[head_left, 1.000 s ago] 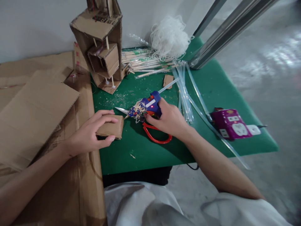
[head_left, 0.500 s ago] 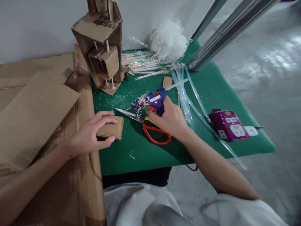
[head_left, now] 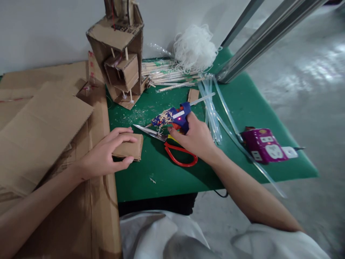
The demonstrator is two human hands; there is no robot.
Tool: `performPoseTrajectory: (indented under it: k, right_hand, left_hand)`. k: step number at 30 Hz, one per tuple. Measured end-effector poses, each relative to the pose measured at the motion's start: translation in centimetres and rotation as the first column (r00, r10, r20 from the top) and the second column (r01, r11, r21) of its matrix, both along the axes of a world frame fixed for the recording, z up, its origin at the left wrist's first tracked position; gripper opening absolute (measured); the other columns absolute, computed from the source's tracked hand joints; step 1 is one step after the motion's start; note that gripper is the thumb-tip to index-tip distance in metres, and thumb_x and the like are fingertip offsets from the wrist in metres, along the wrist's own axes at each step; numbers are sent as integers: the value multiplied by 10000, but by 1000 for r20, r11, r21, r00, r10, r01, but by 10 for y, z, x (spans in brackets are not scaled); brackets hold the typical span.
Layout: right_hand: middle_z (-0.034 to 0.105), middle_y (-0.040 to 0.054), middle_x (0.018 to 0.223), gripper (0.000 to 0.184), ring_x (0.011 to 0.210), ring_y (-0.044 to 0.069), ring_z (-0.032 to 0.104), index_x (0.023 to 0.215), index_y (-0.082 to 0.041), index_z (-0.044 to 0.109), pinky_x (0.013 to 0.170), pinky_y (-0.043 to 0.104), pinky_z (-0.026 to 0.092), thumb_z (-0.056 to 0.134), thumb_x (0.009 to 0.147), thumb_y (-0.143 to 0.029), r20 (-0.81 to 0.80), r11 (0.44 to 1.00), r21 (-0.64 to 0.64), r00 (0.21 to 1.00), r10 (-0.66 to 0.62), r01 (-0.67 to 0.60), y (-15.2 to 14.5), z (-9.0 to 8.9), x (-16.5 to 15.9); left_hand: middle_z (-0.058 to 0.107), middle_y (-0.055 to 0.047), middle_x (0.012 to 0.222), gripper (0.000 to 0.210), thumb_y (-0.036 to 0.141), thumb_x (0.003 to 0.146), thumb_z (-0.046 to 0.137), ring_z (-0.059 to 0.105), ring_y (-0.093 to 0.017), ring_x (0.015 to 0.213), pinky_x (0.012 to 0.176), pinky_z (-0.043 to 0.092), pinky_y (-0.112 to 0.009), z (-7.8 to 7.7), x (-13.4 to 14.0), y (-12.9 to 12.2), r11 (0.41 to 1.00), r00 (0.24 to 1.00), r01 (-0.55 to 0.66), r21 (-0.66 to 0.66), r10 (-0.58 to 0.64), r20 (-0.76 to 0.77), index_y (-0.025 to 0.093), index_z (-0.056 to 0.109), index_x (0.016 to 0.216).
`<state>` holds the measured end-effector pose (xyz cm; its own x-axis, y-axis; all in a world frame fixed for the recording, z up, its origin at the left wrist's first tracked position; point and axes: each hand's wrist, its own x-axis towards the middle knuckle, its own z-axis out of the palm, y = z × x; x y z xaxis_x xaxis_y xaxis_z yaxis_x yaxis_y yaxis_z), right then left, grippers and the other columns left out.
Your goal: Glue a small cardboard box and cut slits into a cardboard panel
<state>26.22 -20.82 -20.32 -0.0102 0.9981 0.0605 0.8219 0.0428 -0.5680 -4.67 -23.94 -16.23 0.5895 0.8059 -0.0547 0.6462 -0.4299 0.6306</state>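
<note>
My right hand (head_left: 198, 135) is wrapped around the handle of a blue hot glue gun (head_left: 179, 116), whose small red light is lit. Wood shavings or fibres cling to its barrel, and a clear glue stick (head_left: 203, 98) pokes out of the back. Its nozzle points left, low over the table. Beneath the gun lie scissors (head_left: 181, 158) with red and yellow handles, blades to the left, partly covered by my right hand. My left hand (head_left: 110, 151) holds a small cardboard block (head_left: 132, 146) against the green table, fingers over its top and thumb along the near side.
A tall cardboard structure (head_left: 118, 39) stands at the back. Behind lie wooden sticks (head_left: 167, 75) and a heap of white string (head_left: 195, 48). Glue sticks (head_left: 211, 118) and a purple power socket (head_left: 264, 145) sit right. Cardboard sheets (head_left: 40, 126) cover the left. A metal post (head_left: 258, 39) rises at right.
The whole view has shifted slightly, so everything appears a little lower and further right. Both hands keep their places on the cardboard block and the glue gun.
</note>
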Motion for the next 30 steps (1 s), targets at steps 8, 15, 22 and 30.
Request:
performPoseTrajectory:
  k: [8,15,22,30]
  right_hand:
    - [668,81,842,452,684,249,581,1081,-221,571,607,363,416,707,789,-539,-33,999,-32,999,-40,39,11,-1,6]
    - [591,32,814,317,657,154,435,1010,-220,577,628,338,348,737,827,-424,70,985,37,983,-168,166,36,45,61]
    - [684,186,1029,387,790,201,503,1201,-95,676,734,366,379,614,963,-394,351,910,-25,856,-379,413,76,51,165]
    - [702,325,1149,491,919,309,596,1282,-12,663,764,403,381,550,998,-396,455,859,-145,804,-383,491,92,-9,231]
  left_hand:
    - [486,-88,1516,439,404,933,657,524,-300,1424,1214,429,-453,-1,-1,0,1000,1000,-3,-17,3,0,286,573,1347]
    - [465,-79,1538,453,417,938,653,511,-301,1438,1210,433,-455,-3,-5,1,1000,1000,16,-20,-16,5,302,557,1366]
    - [455,-90,1536,446,417,953,631,505,-298,1445,1218,421,-459,-4,-5,0,1000,999,27,-9,-26,27,297,544,1373]
    - [481,-102,1522,435,416,943,618,522,-313,1431,1213,433,-470,-2,-5,-1,1000,1000,12,-6,-12,26,270,564,1350]
